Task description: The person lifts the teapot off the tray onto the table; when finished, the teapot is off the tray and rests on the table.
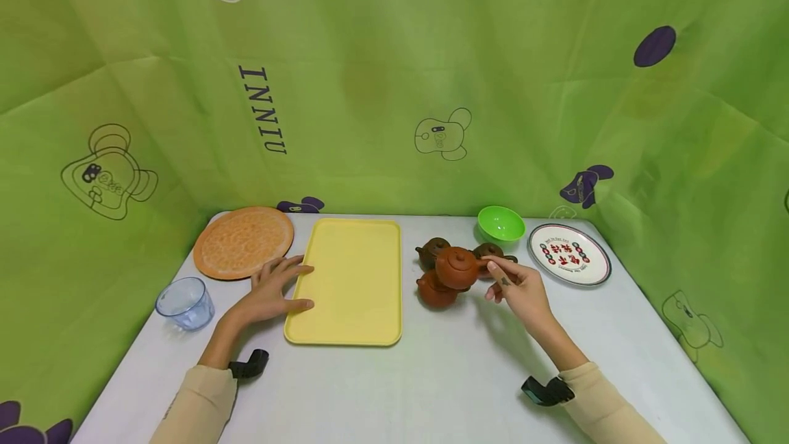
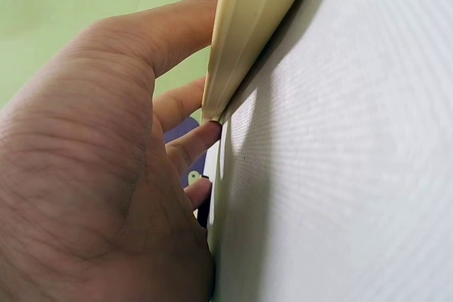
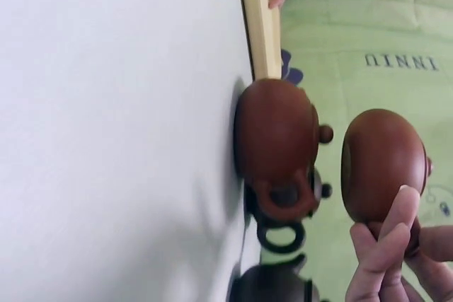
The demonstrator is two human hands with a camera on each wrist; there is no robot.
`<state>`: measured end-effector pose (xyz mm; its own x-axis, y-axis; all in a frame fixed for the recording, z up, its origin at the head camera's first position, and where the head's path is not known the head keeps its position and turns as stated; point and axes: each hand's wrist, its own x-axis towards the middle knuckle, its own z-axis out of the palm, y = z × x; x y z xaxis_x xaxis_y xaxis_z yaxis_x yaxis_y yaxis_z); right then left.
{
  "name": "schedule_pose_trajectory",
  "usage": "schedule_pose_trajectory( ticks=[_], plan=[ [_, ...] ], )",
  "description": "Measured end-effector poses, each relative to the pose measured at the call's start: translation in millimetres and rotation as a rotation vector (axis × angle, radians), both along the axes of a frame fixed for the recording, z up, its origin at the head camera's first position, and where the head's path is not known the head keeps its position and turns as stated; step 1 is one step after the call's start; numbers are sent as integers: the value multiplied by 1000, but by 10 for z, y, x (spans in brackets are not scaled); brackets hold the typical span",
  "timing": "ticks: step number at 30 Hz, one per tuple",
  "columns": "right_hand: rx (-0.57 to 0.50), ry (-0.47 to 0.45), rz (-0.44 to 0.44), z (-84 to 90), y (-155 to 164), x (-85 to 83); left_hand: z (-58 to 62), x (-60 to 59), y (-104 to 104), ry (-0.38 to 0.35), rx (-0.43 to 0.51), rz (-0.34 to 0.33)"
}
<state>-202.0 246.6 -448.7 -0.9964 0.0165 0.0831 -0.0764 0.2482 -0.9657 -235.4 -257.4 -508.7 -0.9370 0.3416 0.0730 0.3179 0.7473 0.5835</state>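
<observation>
Now a brown teapot [image 1: 457, 267] is held by its handle in the right hand [image 1: 520, 288], fingers pinched round it, and it is lifted clear of the white table [image 1: 462, 375], above three more teapots [image 1: 435, 290] clustered just right of the yellow tray [image 1: 353, 283]. Meanwhile the tray's left edge is touched by the left hand [image 1: 275, 286], fingers straight and spread, nothing gripped. A green bowl [image 1: 501, 223] and a printed plate [image 1: 570, 253] are seen behind.
</observation>
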Motion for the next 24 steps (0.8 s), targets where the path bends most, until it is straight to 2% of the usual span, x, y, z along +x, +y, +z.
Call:
schedule_pose_trajectory(
  ticks=[9, 18, 24],
  plan=[
    [43, -13, -53, -47, 281, 108, 10, -4, 9, 0, -2, 1],
    [79, 6, -87, -204, 540, 189, 5, -5, 20, 5, 1, -4],
    [84, -32, -111, -271, 620, 222, 12, 6, 16, -3, 6, -1]
  ],
)
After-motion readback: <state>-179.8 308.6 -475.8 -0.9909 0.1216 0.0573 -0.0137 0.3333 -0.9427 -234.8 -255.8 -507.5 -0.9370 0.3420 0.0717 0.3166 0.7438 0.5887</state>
